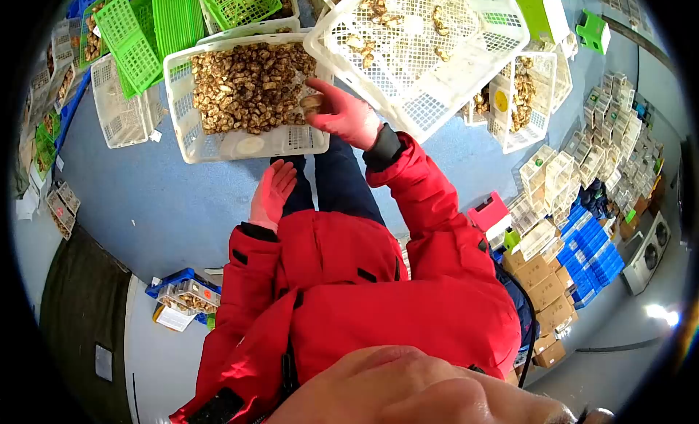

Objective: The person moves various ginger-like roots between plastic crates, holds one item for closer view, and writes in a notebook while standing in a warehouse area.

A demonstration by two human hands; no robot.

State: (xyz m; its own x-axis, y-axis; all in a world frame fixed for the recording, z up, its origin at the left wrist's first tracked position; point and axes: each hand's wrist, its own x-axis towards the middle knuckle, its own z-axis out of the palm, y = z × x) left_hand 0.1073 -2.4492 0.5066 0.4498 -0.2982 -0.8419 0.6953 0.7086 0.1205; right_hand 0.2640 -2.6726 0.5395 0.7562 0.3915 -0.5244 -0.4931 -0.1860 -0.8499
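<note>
A white plastic crate (169, 96) in front of me holds a heap of brown mushrooms (247, 85). My right hand (346, 116) is over its right side, the fingers closed around a brown mushroom (312, 103). Closer to my body, my left hand (274, 192) is held palm up with its fingers stretched out, just short of the crate's near edge. Nothing lies in that palm. To the right, a larger white crate (426, 107) stands tilted, with a few scattered mushrooms (378, 16) inside.
Green baskets (178, 23) are stacked at the far left, beside a white crate (120, 107). More white crates with mushrooms (528, 103) stand at the right. Stacked clear boxes (619, 118), cardboard boxes (550, 300) and blue crates (590, 249) line the right wall. The floor (196, 205) is blue-grey.
</note>
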